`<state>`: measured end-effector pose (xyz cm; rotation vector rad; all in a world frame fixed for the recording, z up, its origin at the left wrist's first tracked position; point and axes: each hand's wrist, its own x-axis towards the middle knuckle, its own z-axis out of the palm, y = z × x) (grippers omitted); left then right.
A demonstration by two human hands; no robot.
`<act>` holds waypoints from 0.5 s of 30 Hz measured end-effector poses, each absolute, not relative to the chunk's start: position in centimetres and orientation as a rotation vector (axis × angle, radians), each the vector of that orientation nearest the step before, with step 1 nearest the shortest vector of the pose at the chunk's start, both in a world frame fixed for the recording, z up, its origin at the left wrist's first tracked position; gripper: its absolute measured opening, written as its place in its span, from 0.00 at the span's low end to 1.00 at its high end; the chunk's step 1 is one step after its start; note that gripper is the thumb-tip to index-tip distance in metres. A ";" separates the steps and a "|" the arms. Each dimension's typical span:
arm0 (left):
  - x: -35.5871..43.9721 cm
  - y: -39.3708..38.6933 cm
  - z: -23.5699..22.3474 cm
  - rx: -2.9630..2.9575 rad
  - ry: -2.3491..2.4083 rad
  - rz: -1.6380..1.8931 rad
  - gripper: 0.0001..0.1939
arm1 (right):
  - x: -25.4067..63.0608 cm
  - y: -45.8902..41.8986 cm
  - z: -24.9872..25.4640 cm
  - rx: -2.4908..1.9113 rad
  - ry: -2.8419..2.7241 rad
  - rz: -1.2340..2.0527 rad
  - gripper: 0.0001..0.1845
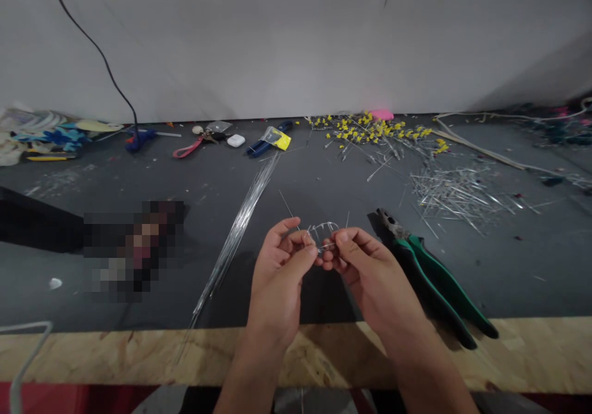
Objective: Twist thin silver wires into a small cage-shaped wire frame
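Between my two hands is a small ring-shaped wire frame (322, 226), made of thin silvery wire with short cross pieces. My left hand (282, 272) pinches its left side between thumb and fingers. On the opposite side, my right hand (365, 266) grips the frame with thumb and fingertips. Loose wire ends stick up near both hands. To the right of my right hand lie pliers (435, 278) with green and black handles, jaws pointing away from me. A bundle of long straight wires (240, 223) rests left of my left hand.
Short cut wires (453, 195) lie scattered at the right, below a heap of yellow-tipped wires (379, 129). Farther back are a white case (235, 140), a pink strap (187, 149) and a blue tool (259, 147). A dark cable (92, 41) hangs at the left. A wooden edge (115, 355) runs along the front.
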<state>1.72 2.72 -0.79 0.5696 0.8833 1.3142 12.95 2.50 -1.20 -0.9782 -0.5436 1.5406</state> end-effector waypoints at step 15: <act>1.2 2.4 -0.6 0.697 0.981 1.286 0.17 | 13.6 1.6 -1.5 -1.007 -0.951 1.353 0.06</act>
